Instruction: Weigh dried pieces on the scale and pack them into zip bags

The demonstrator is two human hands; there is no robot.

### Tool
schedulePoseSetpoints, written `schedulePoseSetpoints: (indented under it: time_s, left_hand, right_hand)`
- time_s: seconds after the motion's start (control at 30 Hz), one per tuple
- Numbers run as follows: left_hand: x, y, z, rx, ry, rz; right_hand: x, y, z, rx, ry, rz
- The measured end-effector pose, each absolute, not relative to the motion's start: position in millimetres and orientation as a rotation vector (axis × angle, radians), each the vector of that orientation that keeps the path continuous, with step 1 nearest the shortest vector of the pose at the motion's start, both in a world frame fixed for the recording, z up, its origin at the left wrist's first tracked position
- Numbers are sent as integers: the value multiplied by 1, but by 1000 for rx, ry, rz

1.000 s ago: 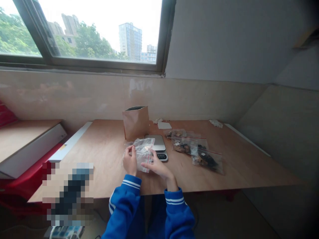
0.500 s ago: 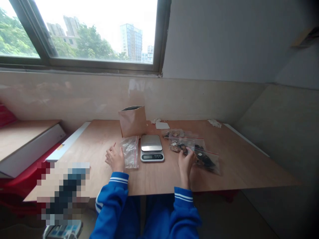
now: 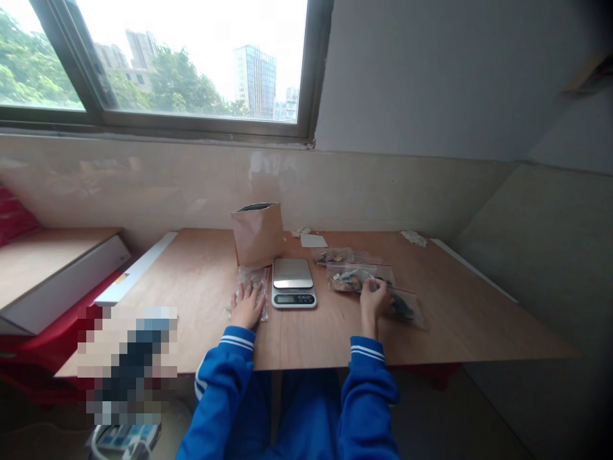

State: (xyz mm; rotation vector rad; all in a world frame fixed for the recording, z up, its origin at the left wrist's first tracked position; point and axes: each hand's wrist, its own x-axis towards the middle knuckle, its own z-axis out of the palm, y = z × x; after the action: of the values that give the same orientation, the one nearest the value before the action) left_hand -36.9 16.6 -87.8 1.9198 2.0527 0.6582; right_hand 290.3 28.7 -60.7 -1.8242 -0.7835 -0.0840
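Note:
My left hand [image 3: 248, 305] lies palm down, fingers spread, on a clear zip-lock bag [image 3: 260, 278] that looks empty. Just right of it stands a digital kitchen scale [image 3: 293, 275] with nothing on its steel plate. My right hand [image 3: 376, 300] is closed, thumb and fingers pinched at the right edge of a zip-lock bag of brown and dark dried pieces [image 3: 343, 282]. A zip-lock bag with black contents [image 3: 405, 306] lies partly beneath that hand. Behind them is another filled zip-lock bag [image 3: 334, 256]. The pinching fingertips are partly hidden.
A brown paper pouch [image 3: 258, 235] stands open-topped behind the scale, left. A white paper slip [image 3: 313, 241] and crumpled scraps [image 3: 413, 238] lie along the table's back edge. At the lower left, a power strip [image 3: 127, 436] sits below the table [image 3: 454, 332].
My left hand has moved right and now rests flat on the empty-looking bag. My right hand has shifted slightly right over the filled bags. The camera view has shifted a little.

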Motion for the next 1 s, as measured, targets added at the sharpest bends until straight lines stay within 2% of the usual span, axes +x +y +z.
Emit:
schedulePoseSetpoints:
  time_s: [0.13,0.27,0.37,0.53,0.77,0.93,1.0]
  left_hand:
    - [-34,12,-67,1812,1889,980]
    - [-14,-3,-39,1858,1441,1325]
    - [2,-19,-21,1745,1272,1363]
    - [12,-37,-6,1384,910,1226]
    - [5,-41,-5,1411,868,1077]
    - [6,-39,-1,1415,1002,1345]
    - [5,-38,1,1351,1068,1424]
  right_hand:
    - [261,1,-20,-1381,-876,86]
    - [216,-28,15,-1115,-918,304]
    - [193,-40,23,-1083,-963,418]
    - [173,-39,18,-1055,-1115,658]
    - [151,-27,3,-1126,-1037,638]
    - [127,-31,3,-1287,-1014,370]
    - [118,-37,10,-1249,-1171,507]
